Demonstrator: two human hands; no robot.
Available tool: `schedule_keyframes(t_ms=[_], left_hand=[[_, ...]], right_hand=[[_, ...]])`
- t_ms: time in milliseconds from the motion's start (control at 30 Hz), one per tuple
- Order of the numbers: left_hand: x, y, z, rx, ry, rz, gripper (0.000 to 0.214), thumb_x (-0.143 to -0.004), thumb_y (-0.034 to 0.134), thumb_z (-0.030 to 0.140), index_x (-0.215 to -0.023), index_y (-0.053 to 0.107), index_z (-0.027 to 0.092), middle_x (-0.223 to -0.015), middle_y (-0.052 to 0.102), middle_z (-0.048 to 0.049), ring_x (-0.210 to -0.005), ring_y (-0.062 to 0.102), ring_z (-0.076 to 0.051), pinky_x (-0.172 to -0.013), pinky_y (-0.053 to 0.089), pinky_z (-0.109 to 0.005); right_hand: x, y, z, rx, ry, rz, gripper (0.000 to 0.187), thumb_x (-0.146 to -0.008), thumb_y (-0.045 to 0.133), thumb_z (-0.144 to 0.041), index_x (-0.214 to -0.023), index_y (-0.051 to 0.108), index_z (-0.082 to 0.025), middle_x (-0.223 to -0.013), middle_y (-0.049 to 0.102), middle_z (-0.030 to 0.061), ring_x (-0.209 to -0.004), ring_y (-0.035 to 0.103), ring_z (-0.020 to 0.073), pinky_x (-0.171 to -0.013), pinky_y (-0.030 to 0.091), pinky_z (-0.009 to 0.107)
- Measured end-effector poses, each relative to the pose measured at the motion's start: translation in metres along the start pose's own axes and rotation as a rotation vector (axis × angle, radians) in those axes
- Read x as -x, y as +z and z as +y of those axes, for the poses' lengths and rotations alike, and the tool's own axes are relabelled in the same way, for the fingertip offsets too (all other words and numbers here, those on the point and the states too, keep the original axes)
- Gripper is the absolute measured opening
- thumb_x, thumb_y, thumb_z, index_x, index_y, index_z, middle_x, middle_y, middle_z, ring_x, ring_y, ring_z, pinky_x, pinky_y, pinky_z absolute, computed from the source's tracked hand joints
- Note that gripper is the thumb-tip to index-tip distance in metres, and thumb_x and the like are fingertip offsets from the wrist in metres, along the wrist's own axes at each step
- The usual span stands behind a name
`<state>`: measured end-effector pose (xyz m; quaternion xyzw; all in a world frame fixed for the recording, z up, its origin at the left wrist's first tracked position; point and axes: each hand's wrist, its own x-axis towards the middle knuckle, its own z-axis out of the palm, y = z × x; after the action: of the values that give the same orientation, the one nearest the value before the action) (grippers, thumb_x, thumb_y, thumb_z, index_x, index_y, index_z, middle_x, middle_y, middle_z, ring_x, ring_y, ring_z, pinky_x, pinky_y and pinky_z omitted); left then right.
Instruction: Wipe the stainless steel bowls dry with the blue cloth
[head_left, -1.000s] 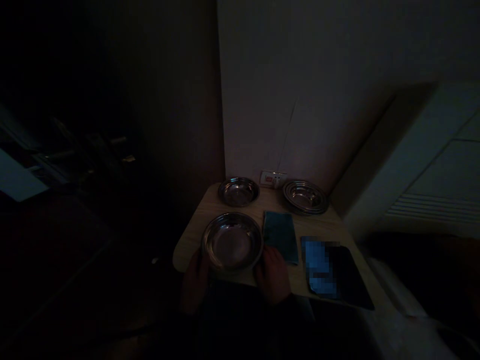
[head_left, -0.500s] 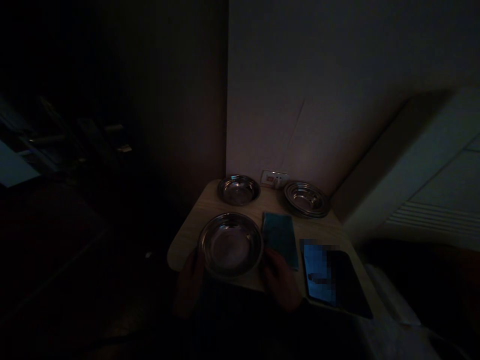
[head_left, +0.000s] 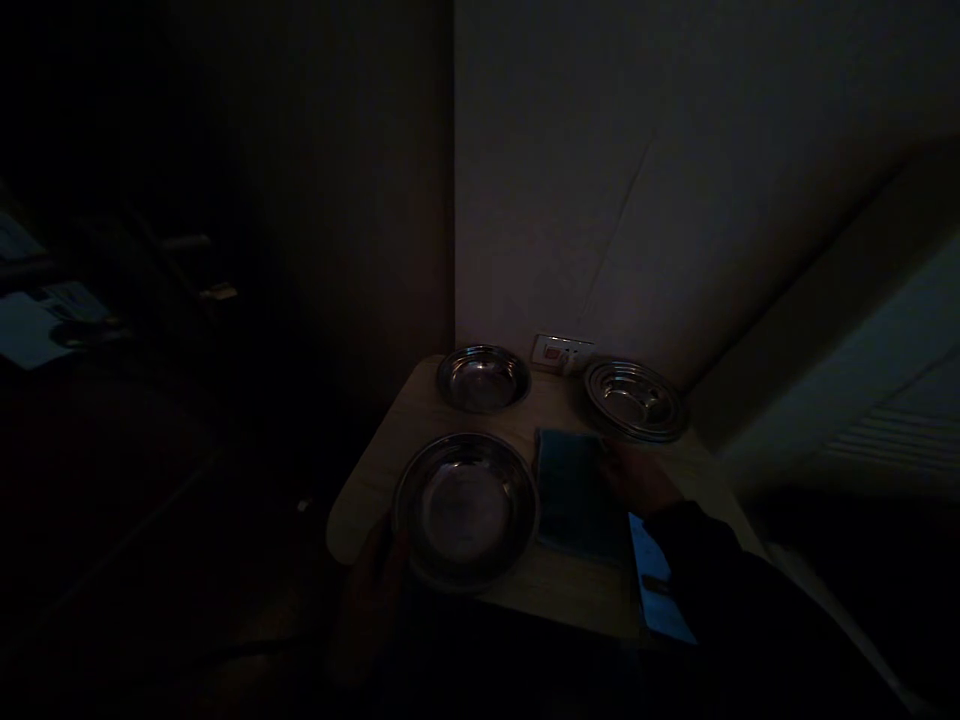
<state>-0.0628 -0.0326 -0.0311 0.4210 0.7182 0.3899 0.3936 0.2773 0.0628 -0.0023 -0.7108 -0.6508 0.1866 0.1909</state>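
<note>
The room is very dark. A round, shallow stainless steel bowl [head_left: 466,510] is at the front of the small table. My left hand [head_left: 375,585] grips its left rim, thumb toward the near side. Right of the bowl lies a teal cloth [head_left: 574,490]. My right hand [head_left: 637,478] is at the cloth's upper right edge, fingers closed on it, though shadow blurs the fingertips.
Another steel bowl [head_left: 484,380] sits at the table's back left, and a stack of steel bowls [head_left: 636,402] at the back right. A wall socket [head_left: 562,352] is between them. A lit tablet [head_left: 660,590] lies partly under my right forearm. The wooden tabletop [head_left: 375,470] has rounded corners.
My right hand has left the bowl's right side and moved right and forward to the cloth, which now looks wider. My forearm now covers part of the tablet. The left hand stays at the bowl.
</note>
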Motion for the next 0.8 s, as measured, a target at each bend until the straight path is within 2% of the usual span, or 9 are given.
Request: schedule_keyframes(t_ms=[100, 200, 333, 467, 633, 700, 800], left_hand=[[0.000, 0.000, 0.001, -0.032, -0.042, 0.005, 0.053, -0.080, 0.041, 0.049, -0.125, 0.048, 0.020, -0.128, 0.054, -0.0090, -0.120, 0.047, -0.025, -0.098, 0.040, -0.037], [0.000, -0.001, 0.003, -0.038, -0.036, 0.005, 0.054, -0.080, 0.041, 0.049, -0.125, 0.048, 0.020, -0.128, 0.055, -0.0080, -0.120, 0.048, -0.024, -0.099, 0.039, -0.036], [0.002, -0.001, 0.008, -0.027, -0.060, -0.001, 0.052, -0.080, 0.040, 0.047, -0.123, 0.049, 0.019, -0.125, 0.057, -0.0084, -0.117, 0.050, -0.024, -0.096, 0.042, -0.034], [0.003, -0.002, 0.007, -0.037, -0.053, -0.009, 0.053, -0.081, 0.040, 0.049, -0.125, 0.048, 0.021, -0.121, 0.059, -0.0083, -0.113, 0.054, -0.025, -0.093, 0.045, -0.037], [-0.002, 0.000, -0.007, -0.019, 0.072, 0.049, 0.043, -0.079, 0.045, 0.042, -0.116, 0.057, 0.022, -0.123, 0.059, -0.0065, -0.117, 0.051, -0.025, -0.096, 0.043, -0.037], [-0.003, 0.000, -0.010, -0.027, 0.071, 0.056, 0.043, -0.079, 0.046, 0.042, -0.115, 0.057, 0.023, -0.121, 0.060, -0.0068, -0.116, 0.051, -0.026, -0.094, 0.044, -0.037], [-0.001, 0.001, -0.006, -0.035, 0.023, 0.014, 0.046, -0.080, 0.042, 0.043, -0.119, 0.054, 0.021, -0.123, 0.058, -0.0089, -0.116, 0.051, -0.026, -0.095, 0.044, -0.039]], right_hand=[[-0.014, 0.008, 0.003, -0.003, 0.023, -0.004, 0.027, -0.076, 0.056, -0.025, -0.099, 0.061, -0.014, -0.096, 0.067, 0.0151, -0.092, 0.062, 0.0287, -0.081, 0.044, 0.040], [-0.023, 0.010, 0.003, -0.068, 0.044, -0.007, 0.027, -0.073, 0.058, -0.025, -0.097, 0.061, -0.014, -0.096, 0.067, 0.0139, -0.091, 0.061, 0.0276, -0.079, 0.044, 0.037], [-0.026, 0.007, -0.002, -0.244, 0.067, -0.039, 0.028, -0.072, 0.058, -0.026, -0.098, 0.062, -0.015, -0.091, 0.069, 0.0098, -0.085, 0.063, 0.0232, -0.073, 0.048, 0.032], [-0.018, 0.003, -0.010, -0.468, 0.060, -0.100, 0.025, -0.075, 0.054, -0.036, -0.088, 0.066, -0.017, -0.084, 0.071, 0.0058, -0.078, 0.066, 0.0200, -0.065, 0.052, 0.028], [-0.008, 0.003, -0.016, -0.613, 0.041, -0.028, 0.027, -0.074, 0.053, -0.043, -0.078, 0.066, -0.020, -0.075, 0.070, 0.0032, -0.070, 0.065, 0.0187, -0.059, 0.052, 0.029], [-0.007, 0.000, -0.018, -0.641, 0.027, 0.017, 0.026, -0.072, 0.056, -0.044, -0.077, 0.066, -0.020, -0.074, 0.069, 0.0022, -0.070, 0.064, 0.0190, -0.059, 0.051, 0.029], [-0.007, -0.010, -0.021, -0.684, 0.020, 0.083, 0.028, -0.071, 0.058, -0.044, -0.085, 0.064, -0.021, -0.077, 0.068, 0.0020, -0.072, 0.063, 0.0193, -0.060, 0.051, 0.029]])
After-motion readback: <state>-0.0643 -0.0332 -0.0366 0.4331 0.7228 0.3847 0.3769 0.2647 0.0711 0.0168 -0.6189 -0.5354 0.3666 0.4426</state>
